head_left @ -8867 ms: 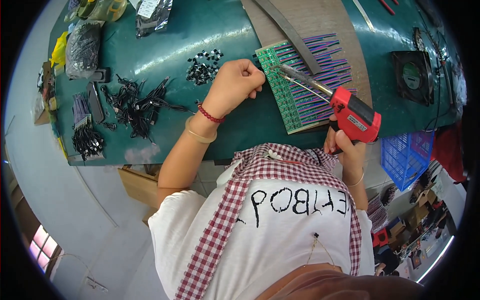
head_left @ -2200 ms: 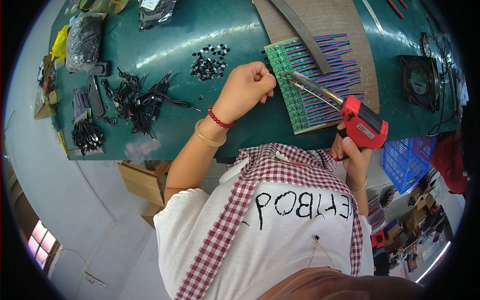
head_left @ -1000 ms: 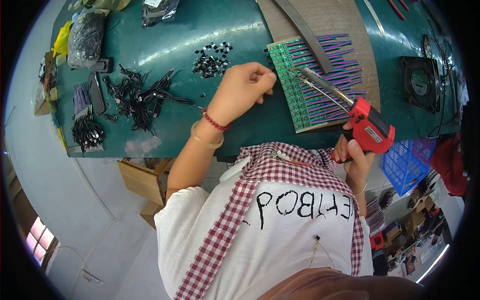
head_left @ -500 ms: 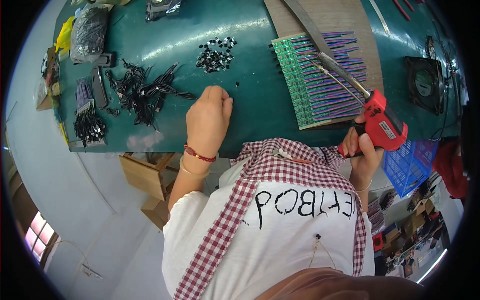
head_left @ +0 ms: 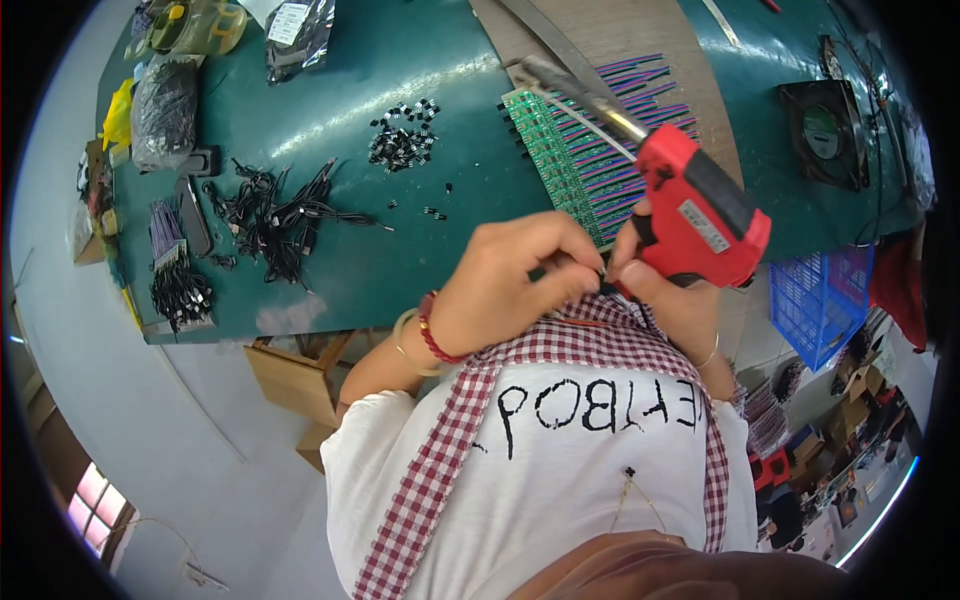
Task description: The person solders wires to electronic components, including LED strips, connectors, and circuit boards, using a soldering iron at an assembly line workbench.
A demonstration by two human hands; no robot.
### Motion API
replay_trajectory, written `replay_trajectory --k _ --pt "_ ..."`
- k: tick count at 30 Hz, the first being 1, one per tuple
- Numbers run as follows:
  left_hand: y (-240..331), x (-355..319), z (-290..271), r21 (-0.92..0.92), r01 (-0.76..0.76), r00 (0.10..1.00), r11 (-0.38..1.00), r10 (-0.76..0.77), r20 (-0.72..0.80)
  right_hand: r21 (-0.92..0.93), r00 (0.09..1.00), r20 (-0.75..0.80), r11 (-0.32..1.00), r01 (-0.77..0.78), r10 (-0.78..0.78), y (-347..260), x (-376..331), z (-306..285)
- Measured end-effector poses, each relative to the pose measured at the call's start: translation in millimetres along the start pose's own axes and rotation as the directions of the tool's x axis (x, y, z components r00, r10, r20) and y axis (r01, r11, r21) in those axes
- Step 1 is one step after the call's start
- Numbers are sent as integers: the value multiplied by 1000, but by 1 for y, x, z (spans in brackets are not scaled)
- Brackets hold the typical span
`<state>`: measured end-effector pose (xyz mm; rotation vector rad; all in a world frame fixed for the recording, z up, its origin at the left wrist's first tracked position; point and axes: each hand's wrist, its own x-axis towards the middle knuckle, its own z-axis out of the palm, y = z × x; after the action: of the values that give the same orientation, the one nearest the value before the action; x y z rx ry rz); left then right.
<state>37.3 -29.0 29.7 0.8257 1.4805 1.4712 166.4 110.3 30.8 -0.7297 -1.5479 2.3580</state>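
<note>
My right hand point(head_left: 670, 300) is wrapped round the handle of a red soldering gun point(head_left: 690, 205), whose metal tube points up and left over a green circuit board panel point(head_left: 548, 150) with rows of coloured wires. Close beside it, my left hand point(head_left: 530, 268) is closed in a pinch at the table's front edge. Its fingertips nearly meet those of my right hand. Something small and dark shows between them, too tiny to name. A heap of small black-and-white parts point(head_left: 403, 145) lies further off to the left.
Black cables point(head_left: 285, 215) lie tangled on the green table point(head_left: 340, 270). To their left are a wire bundle point(head_left: 170, 265) and a bagged bundle point(head_left: 165, 115). A wooden board point(head_left: 705, 110) lies under the panel. A square fan point(head_left: 825, 135) and blue crate point(head_left: 820, 300) stand right.
My left hand has moved right, from the table in front of the parts heap to my right hand. Several small black pieces show where it was. The soldering gun has shifted slightly up and left.
</note>
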Motion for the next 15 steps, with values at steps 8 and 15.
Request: replay_trajectory --k 8,15 --pt "-8 1 18 -58 14 996 998 -19 -84 -167 983 182 984 54 -23 2 -4 -7" --pt "-8 -2 15 90 37 999 995 -34 -43 -265 979 202 962 61 -7 7 -5 -9"
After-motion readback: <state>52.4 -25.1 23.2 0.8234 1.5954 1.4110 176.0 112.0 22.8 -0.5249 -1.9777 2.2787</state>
